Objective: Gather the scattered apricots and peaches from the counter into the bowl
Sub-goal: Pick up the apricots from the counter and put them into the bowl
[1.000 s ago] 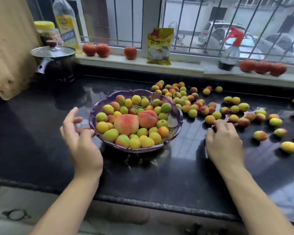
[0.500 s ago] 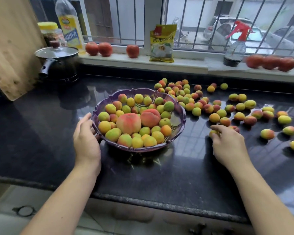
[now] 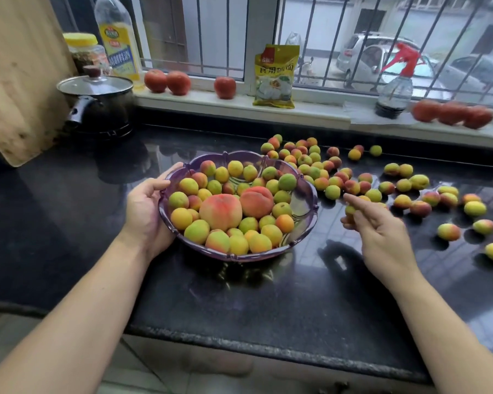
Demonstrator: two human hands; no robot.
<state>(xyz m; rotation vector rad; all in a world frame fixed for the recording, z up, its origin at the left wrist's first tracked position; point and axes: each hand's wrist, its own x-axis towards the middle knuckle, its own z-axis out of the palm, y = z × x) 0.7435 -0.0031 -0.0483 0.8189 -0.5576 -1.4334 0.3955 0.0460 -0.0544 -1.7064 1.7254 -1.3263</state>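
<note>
Here the left hand (image 3: 147, 206) grips the bowl (image 3: 306, 206) rim, steadying it; the right hand (image 3: 379, 231) pinches one apricot (image 3: 350, 210) just beside it. Next move, likely: release over the heaped fruit, gently.

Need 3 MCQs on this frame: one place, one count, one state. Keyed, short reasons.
1. Where is the spray bottle?
A. on the sill, right
B. in the bowl
C. on the pot lid

2. How many big peaches lie in the bowl?
A. none
B. two
C. five

3. What is the left hand doing?
A. hanging off the counter
B. lifting the pot
C. holding the bowl's rim

Key: 1 A, it stands on the sill at right. 2 B, two large fruits sit among the small apricots. 3 C, its fingers curl round the bowl's left edge, while the right hand pinches an apricot.
</note>
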